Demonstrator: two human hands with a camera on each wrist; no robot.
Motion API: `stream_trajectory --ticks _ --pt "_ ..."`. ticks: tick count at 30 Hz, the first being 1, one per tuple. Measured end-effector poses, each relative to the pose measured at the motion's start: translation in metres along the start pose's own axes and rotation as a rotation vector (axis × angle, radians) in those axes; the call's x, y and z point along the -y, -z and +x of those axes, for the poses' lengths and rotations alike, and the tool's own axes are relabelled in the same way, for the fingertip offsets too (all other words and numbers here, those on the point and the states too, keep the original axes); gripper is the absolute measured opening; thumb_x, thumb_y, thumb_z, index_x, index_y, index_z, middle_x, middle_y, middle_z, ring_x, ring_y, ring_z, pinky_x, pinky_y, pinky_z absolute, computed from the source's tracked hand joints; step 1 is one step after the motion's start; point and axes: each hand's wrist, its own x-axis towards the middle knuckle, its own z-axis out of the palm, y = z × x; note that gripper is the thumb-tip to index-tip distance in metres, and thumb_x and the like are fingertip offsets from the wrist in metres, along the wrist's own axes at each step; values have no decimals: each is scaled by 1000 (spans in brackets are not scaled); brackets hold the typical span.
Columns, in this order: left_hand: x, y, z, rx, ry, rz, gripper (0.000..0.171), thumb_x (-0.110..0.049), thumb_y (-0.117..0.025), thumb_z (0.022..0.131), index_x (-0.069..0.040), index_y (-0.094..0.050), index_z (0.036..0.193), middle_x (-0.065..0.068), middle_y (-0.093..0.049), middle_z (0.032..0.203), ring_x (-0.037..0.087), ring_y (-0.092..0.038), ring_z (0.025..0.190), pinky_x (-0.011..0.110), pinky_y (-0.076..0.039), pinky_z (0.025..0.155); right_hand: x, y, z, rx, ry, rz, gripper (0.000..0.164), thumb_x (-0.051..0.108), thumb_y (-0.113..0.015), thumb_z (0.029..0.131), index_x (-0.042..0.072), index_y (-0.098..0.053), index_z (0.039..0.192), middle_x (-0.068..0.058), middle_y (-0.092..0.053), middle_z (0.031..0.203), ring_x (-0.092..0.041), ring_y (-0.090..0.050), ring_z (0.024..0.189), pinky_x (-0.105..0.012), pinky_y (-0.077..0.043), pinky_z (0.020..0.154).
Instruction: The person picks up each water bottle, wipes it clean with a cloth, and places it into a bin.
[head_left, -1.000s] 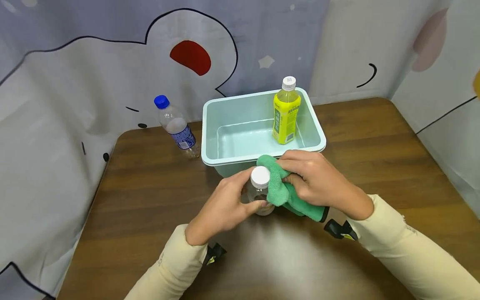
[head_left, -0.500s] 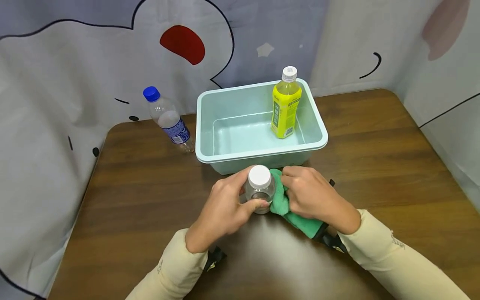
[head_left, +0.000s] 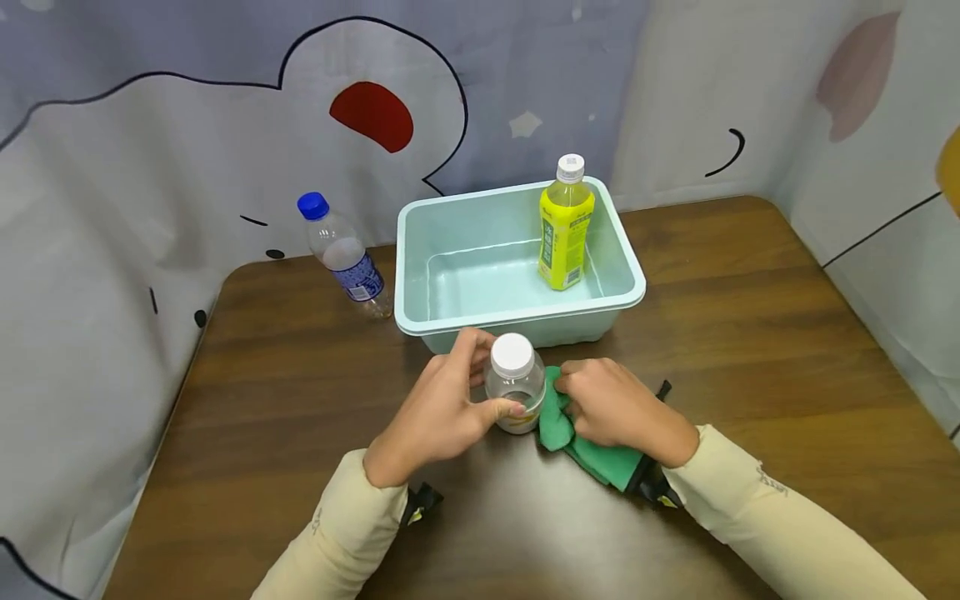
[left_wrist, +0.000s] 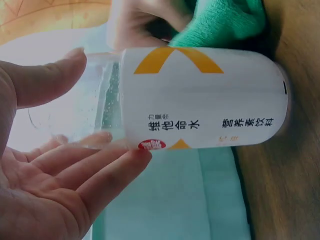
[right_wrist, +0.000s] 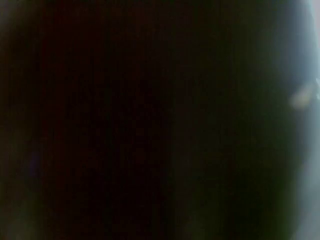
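Note:
A clear bottle [head_left: 514, 385] with a white cap and a white label stands upright on the table. My left hand [head_left: 442, 408] is around its near left side, thumb at the bottle and the other fingers loosely extended. In the left wrist view, the bottle [left_wrist: 205, 97] shows orange marks and dark lettering, with fingertips right at its edge. To its right, my right hand [head_left: 617, 408] holds a bunched green cloth [head_left: 603, 460] on the table, fingers curled into it. The right wrist view is almost black.
Behind the hands sits a pale green plastic basin [head_left: 450, 321], with a yellow-labelled bottle [head_left: 566, 237] upright inside. A clear bottle with a blue cap [head_left: 352, 262] stands left of the basin. A printed curtain [head_left: 187, 167] borders the wooden table [head_left: 735, 333].
My right hand has drawn the green cloth from the bottle's upper side down to the table on the right. The left hand's fingers have loosened around the bottle.

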Motion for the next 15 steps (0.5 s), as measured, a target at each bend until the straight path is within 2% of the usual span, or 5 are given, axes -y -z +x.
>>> stream_trajectory --ticks 3,5,9,13,15 --pt "1 2 1 21 15 -43 58 -12 -88 83 -6 -51 127 13 -72 129 23 -72 120 35 -58 104 -2 23 1 -50 13 78 19 -5 -70 79 14 -70 79 6 -54 72 -7 -44 63 -26 -43 57" --pt "0 4 1 18 13 -37 58 -11 -88 83 -7 -54 130 11 -71 130 23 -71 120 36 -59 103 -1 40 2 -115 35 133 17 -3 -73 82 13 -75 87 6 -61 78 -7 -51 68 -27 -49 62" --pt "-3 7 -1 18 45 10 62 -11 -86 86 -11 -58 141 7 -65 135 23 -67 122 37 -62 96 5 68 6 -238 99 189 25 -1 -77 83 12 -80 104 4 -71 90 -8 -64 80 -30 -56 71" --pt "-8 7 -4 11 94 47 67 -13 -85 87 -15 -57 148 8 -61 136 23 -65 121 35 -64 91 13 81 12 -284 131 197 25 -1 -78 82 12 -79 104 4 -71 90 -8 -62 79 -29 -55 70" --pt "-12 4 -3 -21 105 73 71 -15 -88 85 -15 -57 148 8 -63 136 22 -66 118 35 -64 89 16 82 15 -285 126 197 23 -1 -78 83 11 -79 102 4 -68 87 -8 -59 76 -28 -53 68"
